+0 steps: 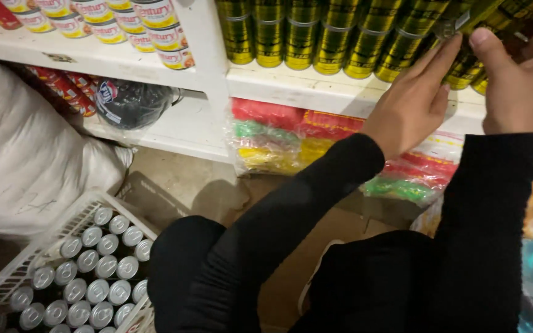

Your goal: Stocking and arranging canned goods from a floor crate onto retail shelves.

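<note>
Here, a glossy gold-and-black can [470, 18] is sitting tilted at the top right, above the stacked rows of matching metal cans [316, 37] on the white painted shelf [316, 92]. The left hand [411, 102] is pressing flat fingers against it, and the right hand [519, 74] is curling around it. Below left, a white plastic crate [63, 228] is holding round silver-topped cans [94, 271].

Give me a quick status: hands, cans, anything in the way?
Left hand and right hand on green-gold cans, upper shelf. Grip unclear. Nothing blocking.
</note>
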